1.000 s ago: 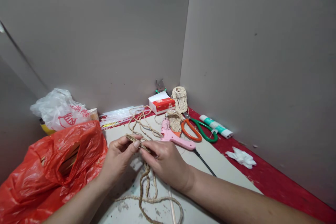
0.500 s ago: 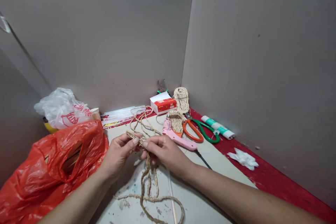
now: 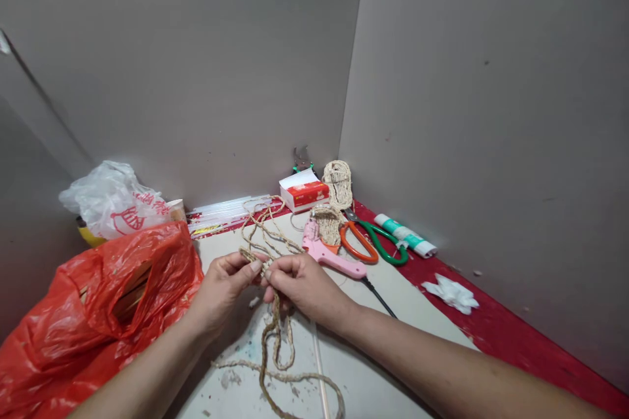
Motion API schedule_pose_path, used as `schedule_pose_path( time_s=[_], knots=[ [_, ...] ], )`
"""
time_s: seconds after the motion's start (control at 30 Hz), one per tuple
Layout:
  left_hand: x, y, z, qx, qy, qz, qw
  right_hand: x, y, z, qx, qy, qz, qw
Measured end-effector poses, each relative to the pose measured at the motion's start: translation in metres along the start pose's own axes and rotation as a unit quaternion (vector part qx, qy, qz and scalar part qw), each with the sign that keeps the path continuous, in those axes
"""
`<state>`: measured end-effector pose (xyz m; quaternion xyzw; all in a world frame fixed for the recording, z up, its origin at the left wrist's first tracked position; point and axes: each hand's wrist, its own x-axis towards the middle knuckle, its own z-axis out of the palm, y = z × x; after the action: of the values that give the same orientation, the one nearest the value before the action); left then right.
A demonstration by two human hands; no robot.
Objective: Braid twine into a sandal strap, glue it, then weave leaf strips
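Since a second ago, the right hand has shifted its grip on the rope, while the left hand has hardly moved. Thumb against fingers, each hand pinches the bunched rope, the two nearly meeting above the desk. Loose strands hang toward the near side and trail on the far side, left of the glue gun. Fingers hide much of the held part, so its shape is hard to make out. One near loop and the stick run out of view, as does the red bag at left.
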<state>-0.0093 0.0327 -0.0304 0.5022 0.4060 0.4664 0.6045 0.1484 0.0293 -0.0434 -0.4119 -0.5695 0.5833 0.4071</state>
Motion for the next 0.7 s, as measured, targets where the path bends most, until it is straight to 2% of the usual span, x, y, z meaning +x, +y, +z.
schedule_pose_path(
  time_s=[0.23,0.4,0.5,0.6,0.7],
  knots=[
    [0.000,0.001,0.000,-0.041,-0.017,-0.024,0.999,0.002,-0.001,-0.003,0.005,-0.003,-0.001,1.000],
    [0.004,-0.005,-0.005,0.003,0.021,0.006,1.000,0.000,-0.005,-0.005,-0.015,-0.023,-0.010,1.000],
    [0.005,-0.006,-0.005,0.011,0.033,0.017,0.999,-0.002,-0.003,-0.004,-0.110,0.006,-0.088,0.990],
    [0.004,-0.006,-0.003,0.011,0.035,0.018,0.999,-0.004,0.004,-0.003,-0.227,0.043,-0.179,0.956],
    [0.003,-0.005,-0.001,0.011,0.035,0.017,0.999,-0.004,0.010,-0.003,-0.251,0.048,-0.210,0.944]
  ],
)
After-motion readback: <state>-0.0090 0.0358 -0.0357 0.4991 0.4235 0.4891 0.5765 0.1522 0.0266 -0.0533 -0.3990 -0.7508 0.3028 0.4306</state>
